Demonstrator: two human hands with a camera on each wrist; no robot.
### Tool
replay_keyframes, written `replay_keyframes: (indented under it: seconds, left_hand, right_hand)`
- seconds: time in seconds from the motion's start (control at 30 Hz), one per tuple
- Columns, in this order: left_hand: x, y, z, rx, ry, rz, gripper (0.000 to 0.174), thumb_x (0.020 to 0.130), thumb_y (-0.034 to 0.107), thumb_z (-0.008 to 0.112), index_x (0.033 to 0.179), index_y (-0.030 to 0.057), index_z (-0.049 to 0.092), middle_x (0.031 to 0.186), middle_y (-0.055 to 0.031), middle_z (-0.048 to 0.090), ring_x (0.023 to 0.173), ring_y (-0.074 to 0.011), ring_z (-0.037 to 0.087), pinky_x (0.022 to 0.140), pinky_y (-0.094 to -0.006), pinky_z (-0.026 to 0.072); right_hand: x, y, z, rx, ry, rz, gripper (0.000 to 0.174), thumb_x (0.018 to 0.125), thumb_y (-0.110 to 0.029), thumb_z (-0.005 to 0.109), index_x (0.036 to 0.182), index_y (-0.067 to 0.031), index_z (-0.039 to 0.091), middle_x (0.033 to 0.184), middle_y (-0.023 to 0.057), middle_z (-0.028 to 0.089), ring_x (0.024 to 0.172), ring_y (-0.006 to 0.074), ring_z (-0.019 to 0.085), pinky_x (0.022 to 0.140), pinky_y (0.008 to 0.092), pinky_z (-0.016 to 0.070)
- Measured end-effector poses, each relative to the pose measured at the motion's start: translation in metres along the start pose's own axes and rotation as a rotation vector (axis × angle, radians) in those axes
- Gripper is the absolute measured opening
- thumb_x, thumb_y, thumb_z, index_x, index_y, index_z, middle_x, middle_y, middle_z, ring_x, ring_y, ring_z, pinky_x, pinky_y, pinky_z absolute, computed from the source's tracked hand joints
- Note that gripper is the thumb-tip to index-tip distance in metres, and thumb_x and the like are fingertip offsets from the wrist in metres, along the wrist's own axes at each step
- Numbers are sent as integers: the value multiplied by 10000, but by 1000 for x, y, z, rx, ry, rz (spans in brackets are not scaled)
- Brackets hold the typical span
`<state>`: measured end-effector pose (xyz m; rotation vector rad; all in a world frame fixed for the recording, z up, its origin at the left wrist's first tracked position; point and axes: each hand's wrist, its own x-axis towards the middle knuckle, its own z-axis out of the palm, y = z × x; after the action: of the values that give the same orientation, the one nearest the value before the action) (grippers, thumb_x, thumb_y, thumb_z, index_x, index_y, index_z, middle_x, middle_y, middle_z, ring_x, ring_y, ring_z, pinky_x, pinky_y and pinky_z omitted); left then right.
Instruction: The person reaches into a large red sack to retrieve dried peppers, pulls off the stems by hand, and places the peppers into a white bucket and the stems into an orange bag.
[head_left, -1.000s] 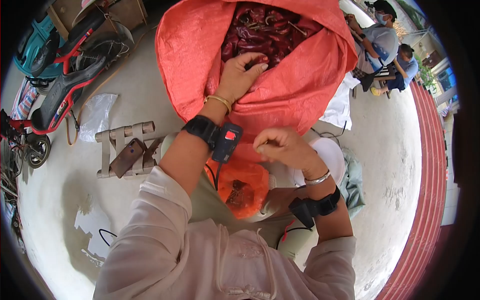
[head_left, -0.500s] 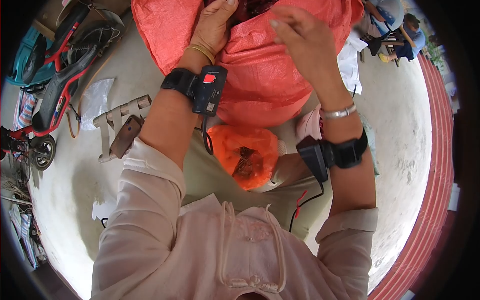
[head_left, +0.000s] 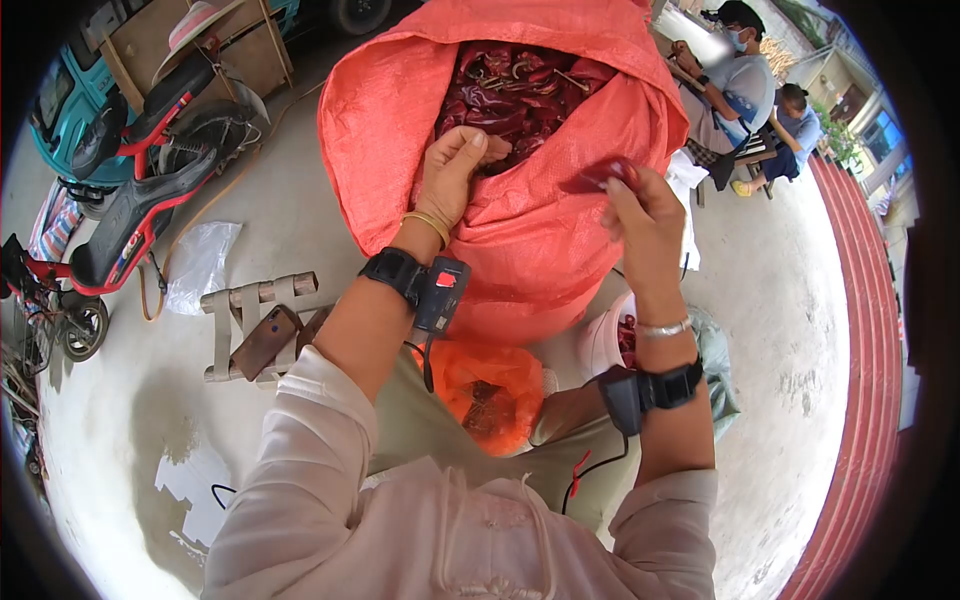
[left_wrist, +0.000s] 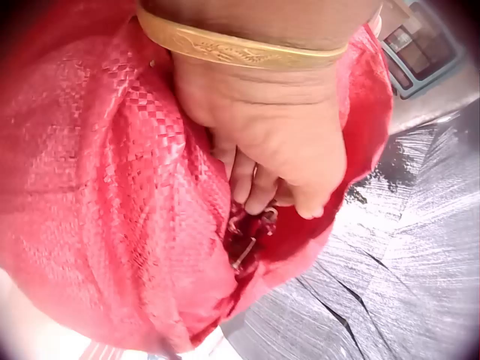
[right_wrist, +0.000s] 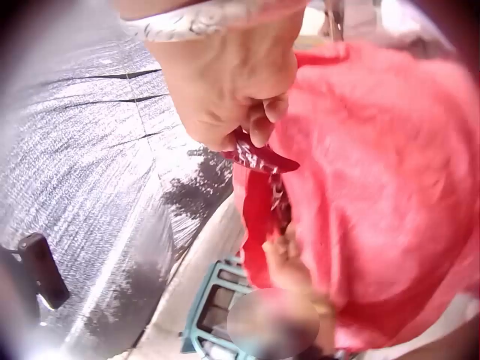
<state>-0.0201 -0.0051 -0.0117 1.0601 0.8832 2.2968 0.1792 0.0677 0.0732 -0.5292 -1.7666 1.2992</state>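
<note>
A big red woven sack (head_left: 540, 240) stands in front of me, its mouth showing dark red dried chili peppers (head_left: 505, 100). My left hand (head_left: 450, 180) is at the left side of the mouth. In the left wrist view its loosely bent fingers (left_wrist: 251, 184) reach in right over the peppers, the thumb apart from them. To the right, in front of the sack, my right hand (head_left: 650, 225) pinches one dried chili pepper (right_wrist: 259, 156) between thumb and fingers.
Below the sack, an orange plastic bag (head_left: 485, 385) with dark bits lies between my legs. A pinkish-white bucket (head_left: 600, 340) with red pieces stands at right. A phone (head_left: 265, 340) rests on a low stool (head_left: 220, 340). A red-framed bike (head_left: 135, 180) is at left; people (head_left: 745, 90) sit at back right.
My right hand went from below the sack up to its mouth, then drew back right and now holds a chili pepper. My left hand stays at the mouth. The head view dipped and rose again.
</note>
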Motion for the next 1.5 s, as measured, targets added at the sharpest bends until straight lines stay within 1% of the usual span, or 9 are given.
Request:
replay_keyframes:
  seconds: [0.23,0.37,0.47,0.63,0.73,0.83,1.07,1.47,1.5]
  left_hand:
    - [9,52,15,545,273,172,120,827,127,581,870,15,583,795,-73,626,734,-126,583,657,-238,470]
    - [16,60,5,1271,255,331,262,709,67,640,945,-3,550,824,-161,586,702,-277,587,631,-331,491]
    - [14,55,1,1583,240,290,360,677,60,636,1013,1,524,917,-198,552,758,-340,575,661,-376,490]
    - [1,31,15,1722,165,204,389,718,57,569,1094,10,479,898,-179,531,806,-330,570,677,-378,491]
    - [-2,19,8,1807,136,232,342,751,41,500,1092,19,474,849,-164,531,744,-307,584,621,-373,496]
    - [-3,21,8,1796,128,254,257,771,72,504,1023,23,489,801,-152,553,690,-308,593,586,-372,494]
    - [5,44,28,1665,-57,73,239,751,130,576,949,-1,546,852,-196,576,755,-362,575,654,-420,473]
    - [209,72,65,1791,-422,548,436,757,336,608,1057,22,565,997,-193,583,929,-315,562,822,-386,436]
    - [227,75,75,1647,-432,19,449,768,298,590,1106,10,517,1065,-189,557,980,-338,531,851,-389,415]
  right_hand:
    - [-38,64,-161,-565,189,177,140,783,-90,589,868,21,587,703,51,617,579,69,546,487,218,429]
    - [-57,112,-225,-1104,116,315,224,753,-88,611,932,44,579,669,76,593,488,138,536,485,229,439]
    - [-39,104,-205,-1084,173,50,235,708,-80,634,930,-10,602,733,129,611,601,240,602,572,325,473]
    - [4,-5,-54,-817,-58,-469,179,732,-82,610,903,-35,585,812,109,570,630,251,581,571,335,461]
    - [30,-16,23,-892,-124,-893,190,715,-181,631,854,-58,591,809,85,572,766,251,561,666,354,451]
    - [53,7,60,-972,-294,-1039,191,721,-217,617,803,-46,589,795,82,566,767,262,541,731,382,423]
    - [33,31,19,-873,-233,-770,180,714,-198,606,642,-40,562,733,107,538,734,288,516,736,400,408]
    - [39,29,23,-844,-285,-755,132,666,-165,619,601,-70,555,693,78,509,716,247,519,731,365,404]
    - [40,30,22,-813,-291,-757,132,664,-160,623,604,-68,550,681,77,494,709,248,512,718,364,405]
